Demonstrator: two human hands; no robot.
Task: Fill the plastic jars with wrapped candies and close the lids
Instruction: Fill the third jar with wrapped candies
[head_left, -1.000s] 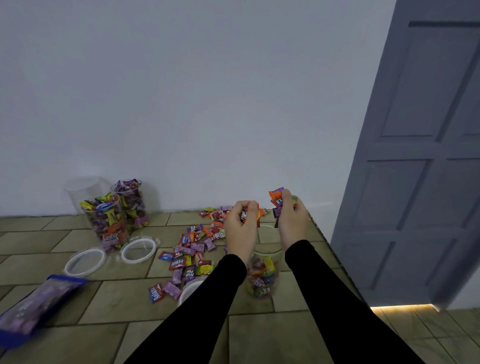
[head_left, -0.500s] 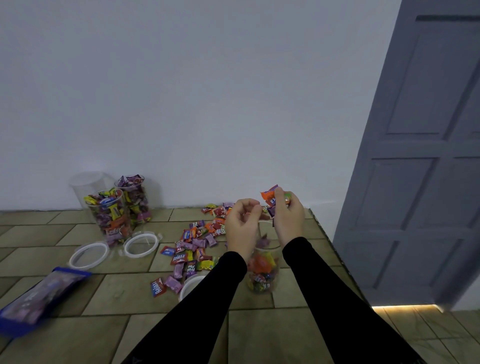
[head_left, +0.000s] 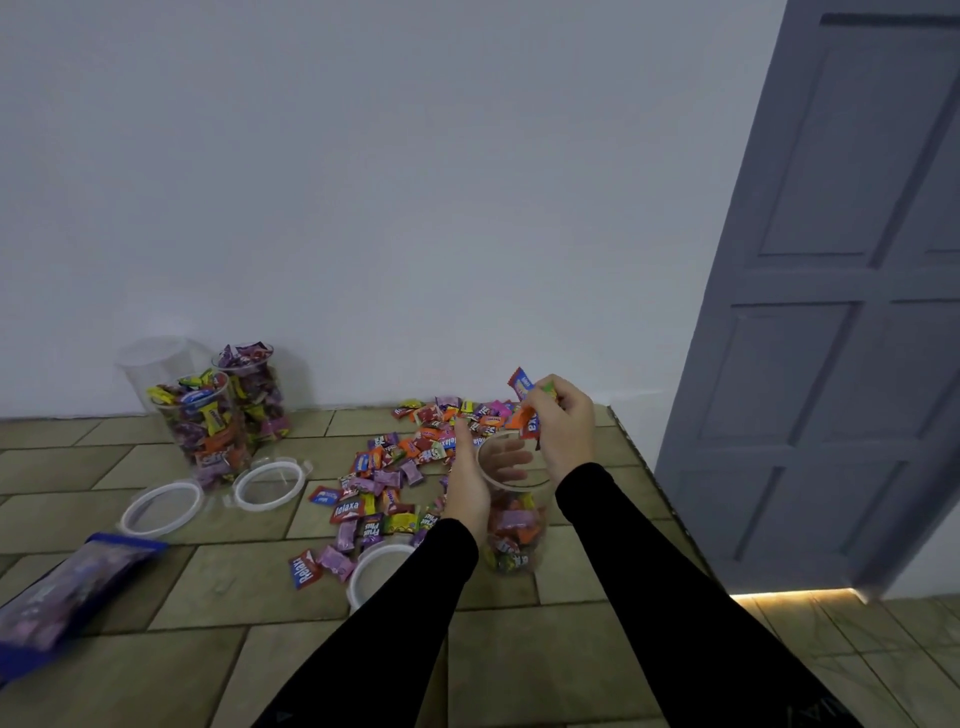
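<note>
Since half a second ago, the person's left hand (head_left: 470, 480) has dropped from chest height to the clear jar (head_left: 511, 519) and is now wrapping around its left side near the rim, thumb up and fingers showing through the plastic. Her right hand (head_left: 563, 426) is hovering just above the jar's open mouth, pinching a small bunch of wrapped candies (head_left: 525, 410) in curled fingers. The jar is standing upright on the tiled floor (head_left: 234, 587), roughly half filled. Loose candies (head_left: 395, 467) are lying scattered to its left, with a white lid (head_left: 376, 571) near the left forearm. Two filled jars (head_left: 223, 415) are standing by the wall.
</note>
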